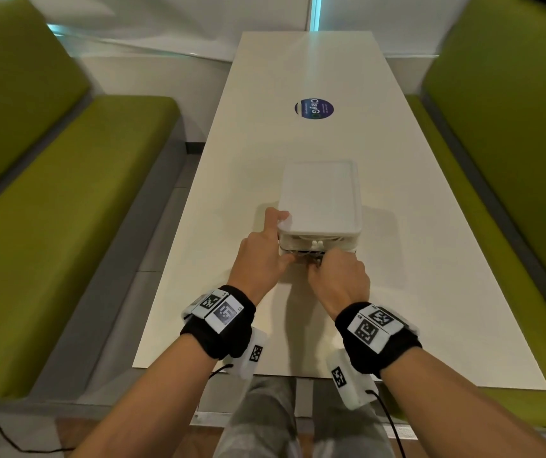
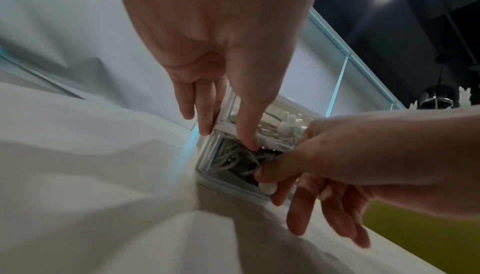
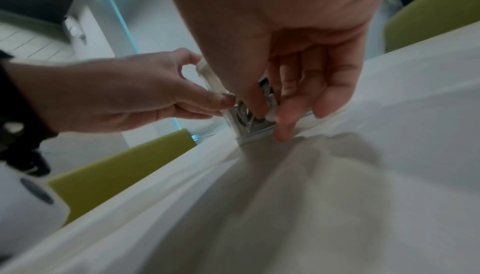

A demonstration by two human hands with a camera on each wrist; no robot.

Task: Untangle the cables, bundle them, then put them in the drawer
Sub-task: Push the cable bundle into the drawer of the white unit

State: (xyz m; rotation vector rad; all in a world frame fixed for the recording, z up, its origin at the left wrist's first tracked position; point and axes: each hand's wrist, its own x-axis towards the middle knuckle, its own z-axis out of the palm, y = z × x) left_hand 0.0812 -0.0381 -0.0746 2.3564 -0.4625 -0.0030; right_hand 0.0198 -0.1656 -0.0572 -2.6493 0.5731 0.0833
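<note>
A white two-drawer unit stands on the table. Its lower drawer is pulled out a little, with grey and black cables coiled inside. My left hand grips the unit's near-left corner. Its fingers lie along the side and its thumb presses down on the cables. My right hand pinches the lower drawer's white knob between thumb and forefinger, as the right wrist view shows at the knob. The upper drawer, with a rabbit-shaped knob, is shut.
Green benches run along the left and right of the long white table. A round blue sticker lies on the table beyond the unit. A white wall closes the far end.
</note>
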